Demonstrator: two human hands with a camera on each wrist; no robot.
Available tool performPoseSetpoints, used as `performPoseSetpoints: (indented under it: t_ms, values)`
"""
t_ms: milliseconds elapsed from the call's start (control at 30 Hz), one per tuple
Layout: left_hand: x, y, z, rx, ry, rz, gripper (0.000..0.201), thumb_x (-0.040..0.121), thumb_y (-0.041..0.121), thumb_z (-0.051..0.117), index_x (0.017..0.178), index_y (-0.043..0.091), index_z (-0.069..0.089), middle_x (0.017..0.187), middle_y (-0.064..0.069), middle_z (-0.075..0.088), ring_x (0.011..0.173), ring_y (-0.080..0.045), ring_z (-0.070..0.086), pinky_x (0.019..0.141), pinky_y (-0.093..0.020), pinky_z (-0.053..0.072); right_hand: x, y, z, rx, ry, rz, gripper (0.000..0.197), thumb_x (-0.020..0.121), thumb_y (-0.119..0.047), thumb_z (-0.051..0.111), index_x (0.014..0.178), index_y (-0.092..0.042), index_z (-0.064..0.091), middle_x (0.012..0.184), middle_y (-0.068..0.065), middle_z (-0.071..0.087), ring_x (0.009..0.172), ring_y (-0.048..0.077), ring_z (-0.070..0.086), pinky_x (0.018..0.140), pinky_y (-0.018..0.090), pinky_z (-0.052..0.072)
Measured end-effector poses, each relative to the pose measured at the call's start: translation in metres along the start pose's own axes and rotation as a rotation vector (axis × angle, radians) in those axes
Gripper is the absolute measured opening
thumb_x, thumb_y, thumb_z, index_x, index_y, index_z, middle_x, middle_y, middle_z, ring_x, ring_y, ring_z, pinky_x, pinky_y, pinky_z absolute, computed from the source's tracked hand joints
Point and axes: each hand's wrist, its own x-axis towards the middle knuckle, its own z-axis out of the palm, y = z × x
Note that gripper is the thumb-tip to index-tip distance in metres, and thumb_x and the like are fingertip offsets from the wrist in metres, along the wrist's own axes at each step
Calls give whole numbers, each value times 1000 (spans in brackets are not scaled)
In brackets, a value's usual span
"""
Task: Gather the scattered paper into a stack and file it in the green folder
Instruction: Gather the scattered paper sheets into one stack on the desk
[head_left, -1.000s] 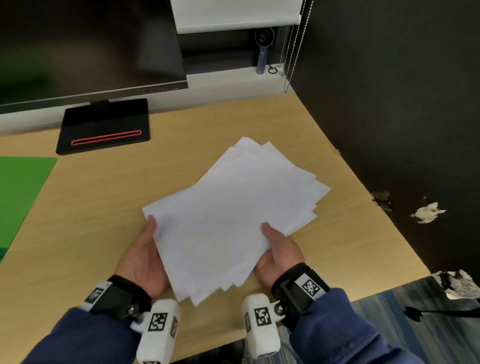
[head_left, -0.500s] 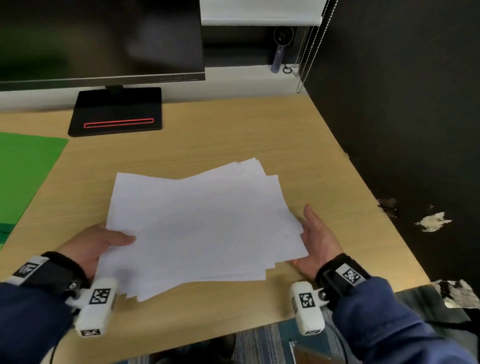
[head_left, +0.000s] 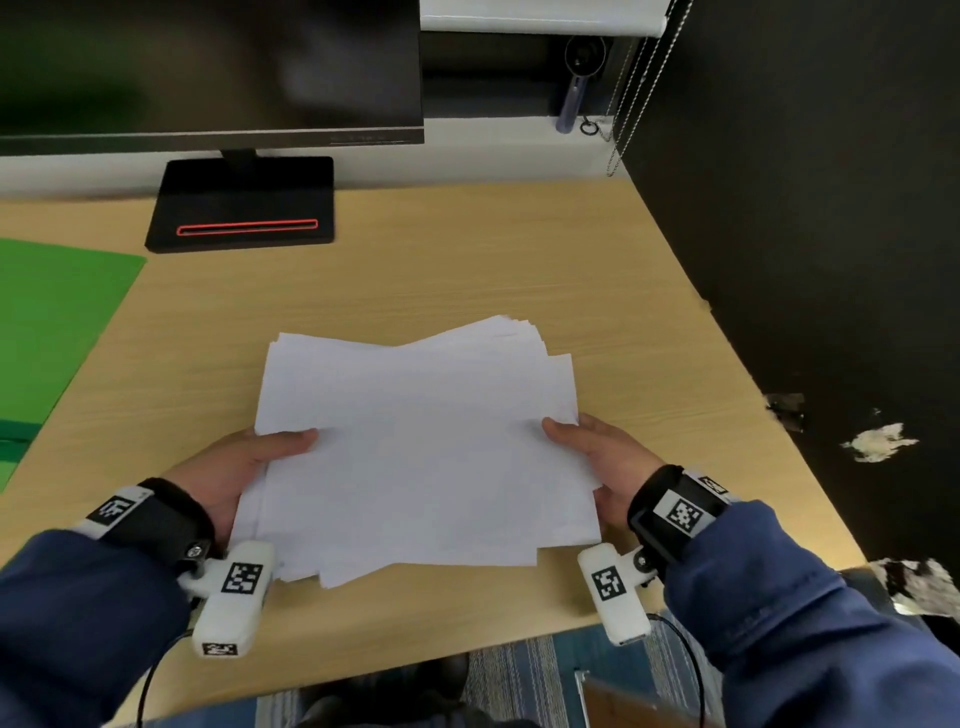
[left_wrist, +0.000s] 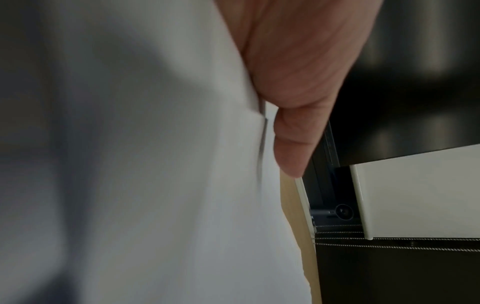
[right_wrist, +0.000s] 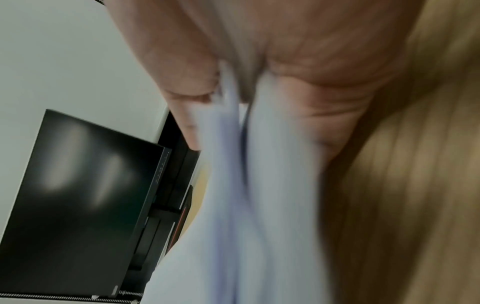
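Observation:
A loose, uneven stack of white paper (head_left: 421, 447) is held just above the wooden desk (head_left: 467, 280) near its front edge. My left hand (head_left: 244, 467) grips the stack's left edge, thumb on top. My right hand (head_left: 597, 457) grips the right edge the same way. The sheets' edges and corners do not line up. In the left wrist view the paper (left_wrist: 142, 164) fills the picture beside my thumb (left_wrist: 293, 144). The right wrist view shows blurred sheets (right_wrist: 246, 205) pinched between thumb and fingers. The green folder (head_left: 47, 322) lies flat at the desk's left edge.
A dark monitor (head_left: 208, 67) on a black base (head_left: 244, 202) stands at the back of the desk. A black wall (head_left: 805, 208) borders the desk's right side. Blind cords (head_left: 628, 88) hang at the back right corner.
The stack has turned from a diagonal lie to square with me. Both hands shifted from its near corner to its left and right edges, and their thumbs now lie on top.

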Motion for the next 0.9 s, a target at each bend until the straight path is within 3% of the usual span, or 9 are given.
performPoseSetpoints:
  t_ms: [100, 200, 333, 400, 533, 633, 733, 800, 900]
  values:
    - [1, -4, -1, 2, -12, 9, 94, 45, 31, 97, 129, 7, 64, 127, -22, 68, 101, -39, 71, 78, -49, 60, 0, 3, -1, -17, 11, -20, 43, 90, -18, 70, 131, -7, 61, 120, 15, 73, 111, 34, 69, 98, 52, 53]
    - [1, -8, 9, 10, -8, 24, 65, 67, 25, 82, 127, 6, 66, 123, -22, 70, 98, -38, 72, 75, -46, 61, 0, 8, 4, -84, 7, -24, 40, 92, -17, 68, 130, -8, 60, 121, 16, 73, 112, 35, 69, 100, 54, 52]
    - [4, -12, -3, 31, 74, 98, 45, 84, 8, 70, 128, 5, 63, 124, -22, 69, 110, -41, 67, 96, -56, 51, -6, 6, -1, -139, 71, -46, 33, 95, -14, 64, 126, -7, 59, 118, 16, 73, 111, 37, 69, 96, 56, 53]
    - [5, -15, 0, 82, 121, 122, 42, 88, 9, 68, 130, 6, 61, 124, -21, 70, 114, -42, 65, 101, -59, 47, -6, 8, 2, -179, 75, -67, 30, 96, -14, 62, 125, -9, 59, 119, 15, 73, 111, 35, 68, 97, 55, 53]
    - [12, -18, 3, 164, 206, 179, 50, 84, 20, 72, 131, 10, 57, 124, -19, 69, 111, -41, 67, 96, -62, 51, -1, 12, 8, -315, 80, -112, 35, 93, -21, 64, 127, -14, 57, 121, 13, 71, 109, 35, 68, 98, 51, 52]
    - [7, -13, 0, 230, 266, 214, 39, 94, 4, 58, 131, 16, 53, 117, -15, 69, 105, -38, 67, 89, -55, 54, -3, 7, 2, -392, 111, -132, 36, 88, -29, 65, 122, -24, 56, 117, 14, 72, 100, 34, 70, 78, 41, 53]
    - [3, -14, 10, 366, 232, 274, 63, 91, -7, 53, 137, 34, 51, 119, -1, 70, 109, -30, 66, 94, -50, 53, -4, 7, 10, -539, 85, -211, 49, 92, -20, 62, 138, -27, 49, 125, 0, 68, 109, 22, 67, 94, 44, 55]
    - [2, -11, 12, 427, 200, 291, 79, 87, -12, 50, 139, 47, 49, 123, 6, 70, 112, -26, 66, 94, -49, 54, -4, 4, 14, -627, 97, -258, 49, 91, -20, 60, 136, -36, 48, 122, -7, 68, 108, 19, 66, 98, 42, 53]
    - [-1, -4, 7, 365, 170, 228, 75, 90, -14, 43, 133, 47, 52, 116, 0, 72, 100, -27, 69, 71, -36, 59, -7, -4, 10, -659, 173, -273, 36, 95, -16, 56, 119, -39, 42, 104, -9, 67, 96, 18, 67, 89, 38, 55]
